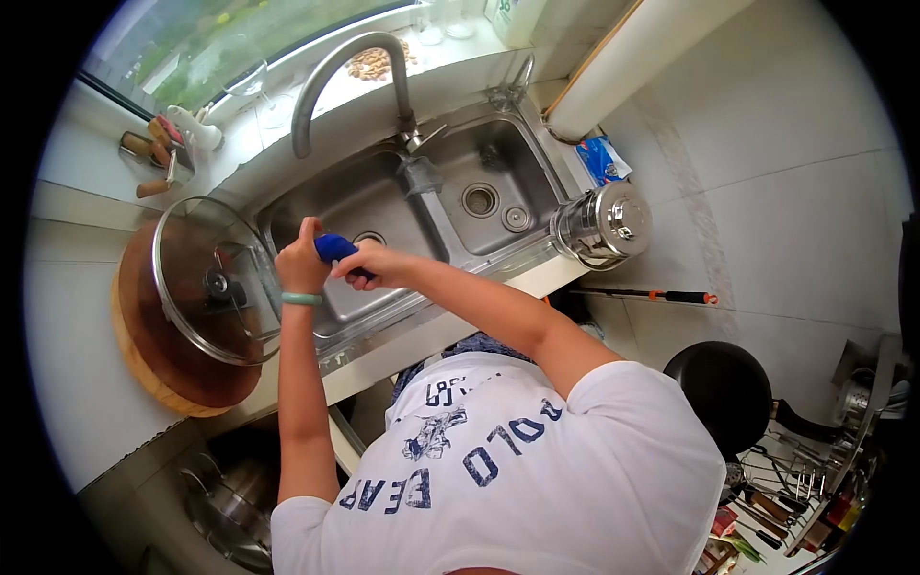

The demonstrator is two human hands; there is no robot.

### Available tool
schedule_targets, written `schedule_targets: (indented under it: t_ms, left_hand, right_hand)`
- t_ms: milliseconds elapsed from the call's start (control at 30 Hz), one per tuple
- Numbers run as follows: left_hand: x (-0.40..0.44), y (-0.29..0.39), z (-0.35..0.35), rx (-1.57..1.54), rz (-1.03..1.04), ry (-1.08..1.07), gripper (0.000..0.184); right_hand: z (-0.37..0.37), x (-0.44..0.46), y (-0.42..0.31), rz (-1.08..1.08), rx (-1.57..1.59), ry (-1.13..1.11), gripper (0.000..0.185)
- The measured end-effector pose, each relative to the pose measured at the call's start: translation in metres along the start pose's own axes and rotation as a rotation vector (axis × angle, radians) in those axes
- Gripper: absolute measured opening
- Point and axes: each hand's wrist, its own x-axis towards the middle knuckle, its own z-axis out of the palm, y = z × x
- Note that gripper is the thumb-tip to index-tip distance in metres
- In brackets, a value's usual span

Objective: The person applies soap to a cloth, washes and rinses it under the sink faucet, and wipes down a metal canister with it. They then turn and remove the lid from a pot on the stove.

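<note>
A bunched, twisted blue cloth [335,248] is stretched between my two hands above the left basin of the steel sink [287,213]. My left hand [302,261], with a pale green bangle [302,299] at the wrist, is closed around one end of it. The fingers of my right hand [376,264] wrap the other end, and dark blue fabric shows below them. Behind the cloth, the basin's drain [369,238] is partly visible.
A curved faucet [305,105] arches over the sink. On the left, a glass lid [196,259] leans over a round wooden board [144,355]. A lidded steel pot [604,227] stands at the right, and a dark pan [719,398] is lower right.
</note>
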Motion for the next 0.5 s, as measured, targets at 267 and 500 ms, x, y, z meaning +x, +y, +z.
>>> schedule_targets:
  t_ms: [267,500]
  left_hand:
    - [-0.052,-0.035,0.059,-0.338,-0.504,-0.287,0.039]
    - [-0.091,-0.031,0.096,-0.765,-0.638,-0.376,0.053]
  right_hand:
    - [-0.087,0.052,0.088,-0.153,-1.499,0.788,0.029]
    - [-0.062,0.047,0.093,-0.425,-2.218,0.263,0.027]
